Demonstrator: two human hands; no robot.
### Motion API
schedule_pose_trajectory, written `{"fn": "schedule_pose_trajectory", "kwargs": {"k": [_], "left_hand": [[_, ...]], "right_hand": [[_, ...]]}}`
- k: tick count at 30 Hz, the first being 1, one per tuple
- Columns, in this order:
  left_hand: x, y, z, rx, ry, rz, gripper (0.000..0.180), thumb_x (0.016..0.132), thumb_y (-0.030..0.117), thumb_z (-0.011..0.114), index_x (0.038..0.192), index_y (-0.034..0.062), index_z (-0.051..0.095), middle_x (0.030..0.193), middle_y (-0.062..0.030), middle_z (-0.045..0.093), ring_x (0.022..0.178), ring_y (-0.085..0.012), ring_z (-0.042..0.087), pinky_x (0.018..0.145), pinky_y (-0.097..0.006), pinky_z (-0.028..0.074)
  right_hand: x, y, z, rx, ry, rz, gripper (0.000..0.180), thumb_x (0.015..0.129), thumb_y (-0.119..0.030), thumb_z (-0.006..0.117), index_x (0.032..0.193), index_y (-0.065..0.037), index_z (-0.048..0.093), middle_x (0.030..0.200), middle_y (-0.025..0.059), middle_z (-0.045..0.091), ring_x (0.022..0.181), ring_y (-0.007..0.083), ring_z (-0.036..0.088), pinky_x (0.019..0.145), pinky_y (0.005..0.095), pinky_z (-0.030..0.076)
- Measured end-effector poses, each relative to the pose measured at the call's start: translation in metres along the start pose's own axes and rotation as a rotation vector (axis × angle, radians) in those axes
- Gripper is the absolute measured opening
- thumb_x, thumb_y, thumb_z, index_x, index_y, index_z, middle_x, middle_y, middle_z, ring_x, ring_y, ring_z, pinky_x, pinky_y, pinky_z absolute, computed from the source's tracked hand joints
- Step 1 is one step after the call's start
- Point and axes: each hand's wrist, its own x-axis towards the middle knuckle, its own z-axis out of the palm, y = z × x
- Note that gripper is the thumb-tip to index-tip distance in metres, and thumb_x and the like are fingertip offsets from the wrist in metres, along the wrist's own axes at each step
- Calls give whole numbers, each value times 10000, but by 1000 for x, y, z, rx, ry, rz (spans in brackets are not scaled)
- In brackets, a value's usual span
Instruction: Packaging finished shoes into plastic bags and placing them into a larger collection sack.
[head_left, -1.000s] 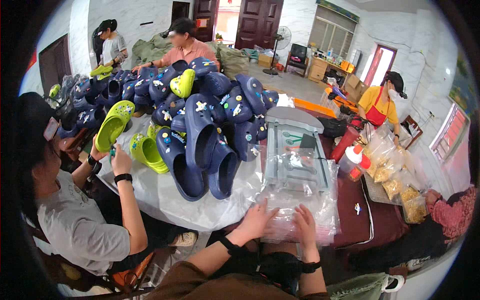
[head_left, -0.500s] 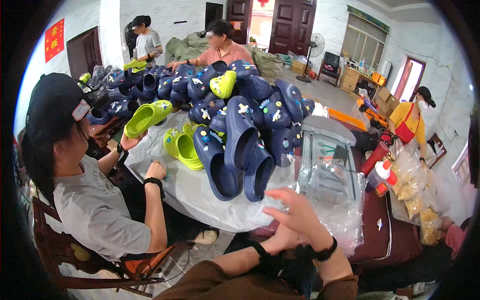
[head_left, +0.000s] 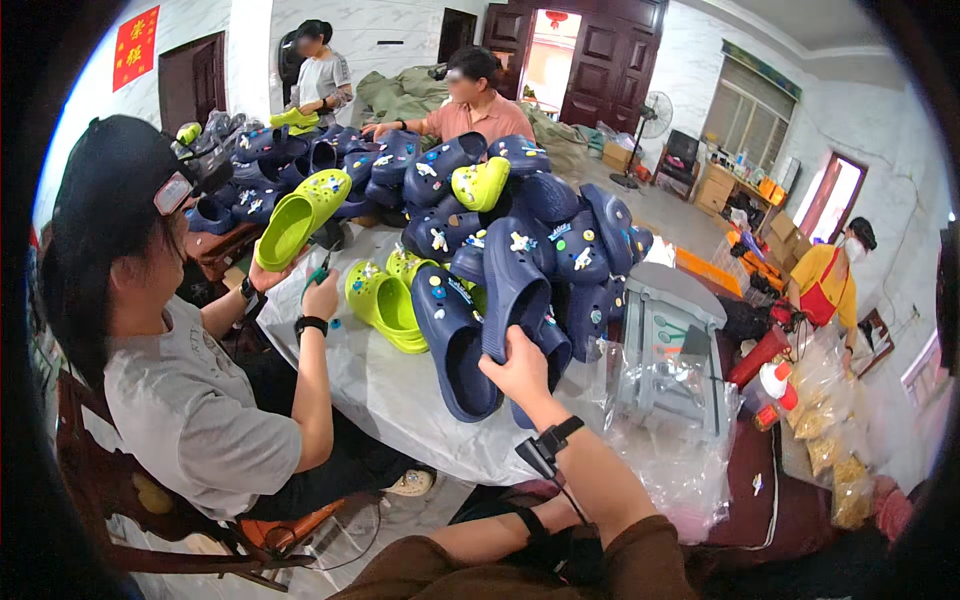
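Your right hand [head_left: 520,368] has lifted off the clear plastic bags [head_left: 650,440] it lay on a second ago and now grips the heel of a navy clog [head_left: 512,285] at the near edge of the pile on the table [head_left: 370,385] — so a shoe is in hand. Your left hand can't be picked out; only a banded forearm low in view, so whether it's released or clenched I cannot tell. Three other people show, and four lime-green clogs — the navy ones are too heaped to count.

Right hand [head_left: 520,368]: raised, forearm extended forward, fingers curled closed, wrist strapped. Left forearm: held low, hand hidden.
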Motion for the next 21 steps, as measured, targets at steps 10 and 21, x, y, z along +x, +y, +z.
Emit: {"fn": "schedule_pose_trajectory", "kwargs": {"k": [10, 21], "left_hand": [[80, 103, -40, 681, -608, -296, 725, 769, 562, 634, 1372, 185, 491, 1395, -197, 456, 1283, -349, 416, 984, -484, 316], [111, 127, -51, 595, -349, -415, 406, 883, 383, 540, 1242, 213, 617, 1404, -256, 416, 1205, -428, 453, 960, -526, 374]], "right_hand": [[-149, 29, -180, 312, 212, -72, 343, 580, -94, 728, 843, -16, 522, 730, 29, 456, 671, 132, 437, 582, 292, 380], [-388, 39, -338, 1042, 310, 363, 444, 464, -179, 659, 856, -37, 506, 894, 122, 640, 749, 210, 591, 697, 308, 458]]}}
